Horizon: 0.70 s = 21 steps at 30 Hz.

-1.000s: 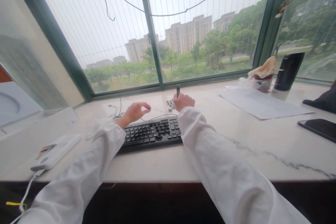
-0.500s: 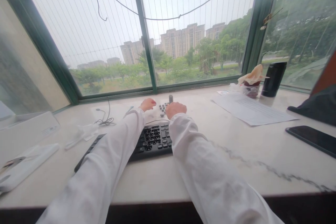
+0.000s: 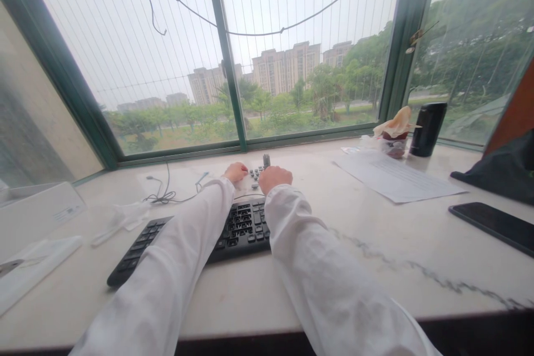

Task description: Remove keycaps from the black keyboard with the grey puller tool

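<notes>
Hands: both reach past the far edge of the black keyboard [image 3: 200, 231] toward a small cluster of loose grey keycaps [image 3: 255, 172] lying on the pale stone counter [image 3: 375, 245] just under the window.
Left hand [image 3: 236, 171]: a second ago it hovered over the keyboard's far edge with thumb and forefinger curved toward each other; it has since travelled forward and now rests at the left side of the keycap cluster, fingers curled down onto the counter. Whether it pinches a cap I cannot tell, as the fingertips are hidden.
Right hand [image 3: 274, 177]: closed in a loose fist around a small dark upright tool [image 3: 266, 160] whose top sticks out above the knuckles; it has stayed beside the keycaps throughout.
Keycaps: between the two hands, touching or just beside both, beyond the keyboard.
Keyboard: lies slanted under both white sleeves, and more of its left end shows than a second ago.
Meaning of the change: the left hand has joined the right at the loose caps, so the work appears to centre on the caps, not on the keys in the board.
Surroundings: tangled cable [image 3: 164, 196] to the left, paper sheet [image 3: 396, 178], dark cup [image 3: 427, 129] and phone [image 3: 492, 223] well apart to the right.
</notes>
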Motion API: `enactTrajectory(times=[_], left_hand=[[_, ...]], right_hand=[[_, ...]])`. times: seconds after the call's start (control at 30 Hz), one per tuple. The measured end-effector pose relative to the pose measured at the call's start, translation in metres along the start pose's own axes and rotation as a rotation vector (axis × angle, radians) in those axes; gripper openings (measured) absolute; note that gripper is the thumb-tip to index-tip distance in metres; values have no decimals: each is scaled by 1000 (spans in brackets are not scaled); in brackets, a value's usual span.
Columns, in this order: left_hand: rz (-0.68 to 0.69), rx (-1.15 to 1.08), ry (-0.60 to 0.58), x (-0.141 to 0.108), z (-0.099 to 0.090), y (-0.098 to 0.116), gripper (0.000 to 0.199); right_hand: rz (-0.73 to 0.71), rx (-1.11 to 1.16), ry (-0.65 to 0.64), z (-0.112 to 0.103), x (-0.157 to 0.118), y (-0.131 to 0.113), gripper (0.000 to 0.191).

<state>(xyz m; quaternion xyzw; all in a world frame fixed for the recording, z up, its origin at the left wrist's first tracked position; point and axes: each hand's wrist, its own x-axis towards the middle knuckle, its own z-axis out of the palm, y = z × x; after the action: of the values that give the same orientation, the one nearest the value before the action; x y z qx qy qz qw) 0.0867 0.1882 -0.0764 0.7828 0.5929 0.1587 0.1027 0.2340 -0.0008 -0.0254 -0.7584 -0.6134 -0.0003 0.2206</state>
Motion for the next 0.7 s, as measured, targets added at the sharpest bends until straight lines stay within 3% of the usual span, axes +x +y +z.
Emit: enactTrajectory(times=[0.4,0.57,0.7], left_hand=[[0,-32,-9,-8,-10,5,35],[23,-29,33,-21,-40,8,34],[79,-27,73,-49,-76,8,29]], right_hand=[[-9,8,-10,-1,0,-1,35],[24,73,43,-2,-1,-4,44],[-39,127,44,-6,-5,-10,49]])
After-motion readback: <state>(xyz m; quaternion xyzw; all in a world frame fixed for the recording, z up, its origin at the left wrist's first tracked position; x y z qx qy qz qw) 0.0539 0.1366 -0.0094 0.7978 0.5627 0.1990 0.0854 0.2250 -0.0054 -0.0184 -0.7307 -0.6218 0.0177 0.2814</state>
